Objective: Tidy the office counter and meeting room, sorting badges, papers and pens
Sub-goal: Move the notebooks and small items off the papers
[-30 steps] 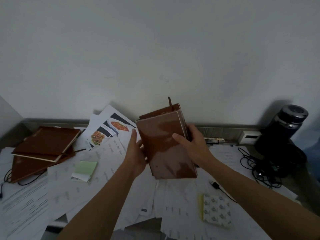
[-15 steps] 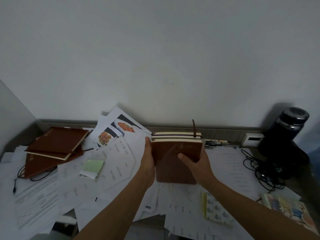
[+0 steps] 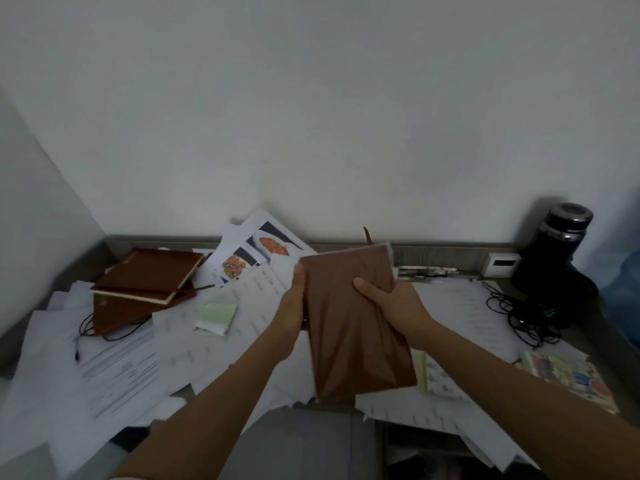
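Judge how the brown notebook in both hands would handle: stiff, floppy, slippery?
The brown notebook looks stiff: its cover is flat though gripped only at the sides. The sheen suggests a slippery cover. Possibly weighty: left hand and right hand both hold it.

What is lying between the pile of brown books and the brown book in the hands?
A pale green notepad, lying on loose white papers, as the head view shows.

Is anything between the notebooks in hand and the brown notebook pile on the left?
Nothing upright. The left hand and right hand hold the brown notebooks aloft. Between them and the pile lie only flat loose papers and a green sticky pad; food-photo printouts sit further back.
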The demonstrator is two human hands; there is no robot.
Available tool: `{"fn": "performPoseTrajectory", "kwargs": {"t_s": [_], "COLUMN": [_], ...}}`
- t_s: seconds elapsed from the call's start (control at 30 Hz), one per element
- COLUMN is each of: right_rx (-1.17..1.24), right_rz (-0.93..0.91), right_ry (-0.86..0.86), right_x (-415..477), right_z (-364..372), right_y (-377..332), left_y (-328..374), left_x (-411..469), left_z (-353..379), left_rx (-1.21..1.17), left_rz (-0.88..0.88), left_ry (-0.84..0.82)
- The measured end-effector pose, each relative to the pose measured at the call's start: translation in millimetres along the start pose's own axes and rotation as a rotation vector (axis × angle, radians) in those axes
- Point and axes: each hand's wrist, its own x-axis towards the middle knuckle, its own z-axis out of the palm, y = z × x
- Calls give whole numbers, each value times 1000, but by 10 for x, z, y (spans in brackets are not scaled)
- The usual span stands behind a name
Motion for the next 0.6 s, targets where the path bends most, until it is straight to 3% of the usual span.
{"fn": "performPoseTrajectory", "kwargs": {"t_s": [0.13,0.23,0.4,0.47,0.6], "right_rx": [41,19,35,30,11], "right_rz": [346,460,608,705,845], "right_ry": [-205,-308,-390,-431,-473], "right_x": [-398,-737,-1168,-1256,-1315], "right_z": [395,704,1084,1165,1276], "right_y": [72,238,640,817,1212], "left_y": [-358,-670,-1142,-1354,-1930], "left_x": [-262,-509,-929,-1007,-960], "left_z": [-554,-1052,-1711,-1920,-2395], "left_rx": [178,149,124,257,823], "left_rz": [-27,-192,-320,-303,-126], "left_ry": [-18,-15,45,97,189]}}
